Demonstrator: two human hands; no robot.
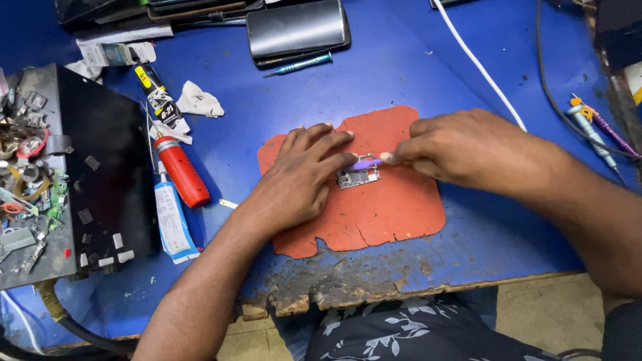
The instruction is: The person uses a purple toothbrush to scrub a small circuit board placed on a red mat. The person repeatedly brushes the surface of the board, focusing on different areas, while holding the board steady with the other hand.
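A blue worktop [414,80] with a worn, flaking front edge carries everything here, and near its middle lies a ragged orange mat [394,207]. At the left stands a black tray [100,174] strewn with small metal parts and scraps, and at the far edge a dark phone [297,28] lies face up with a thin teal screwdriver [299,65] just in front of it. A white cable [478,63] runs diagonally across the upper right. Between tray and mat lie a red-handled tool [182,172], a black and yellow glue tube [155,93] and a white and blue tube [172,220], all with their long axes roughly running away from the person. The left hand [301,177] rests flat and open on the mat, fingers spread and pointing toward the upper right, fingertips touching or just beside a small circuit board [358,177]. The board lies flat on the mat between the two hands, its long axis running left to right. The right hand [461,150] is closed in a pinch on a small purple tool [366,163], which points left along a near-horizontal axis with its tip over the board's upper edge; whether it touches the board is hard to tell.
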